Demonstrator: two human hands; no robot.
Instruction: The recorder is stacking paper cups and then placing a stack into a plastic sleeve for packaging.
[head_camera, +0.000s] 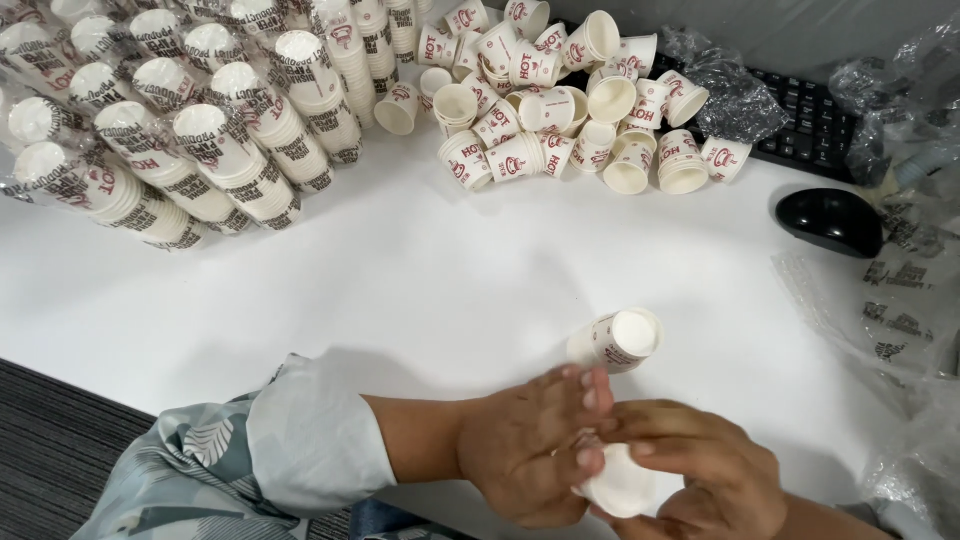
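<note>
My left hand (530, 445) and my right hand (700, 470) meet at the bottom of the view, both closed around a white paper cup (620, 487) whose rim shows between the fingers. Just above them a short stack of white paper cups with red print (615, 340) lies on its side on the white table (420, 280), close to my left fingertips but apart from them. My left sleeve is white over a leaf-patterned garment.
A loose heap of the same paper cups (560, 100) lies at the far centre. Plastic-wrapped sleeves of stacked cups (170, 130) fill the far left. A black keyboard (810, 120), a black mouse (830, 220) and crumpled clear plastic wrap (900, 310) sit on the right.
</note>
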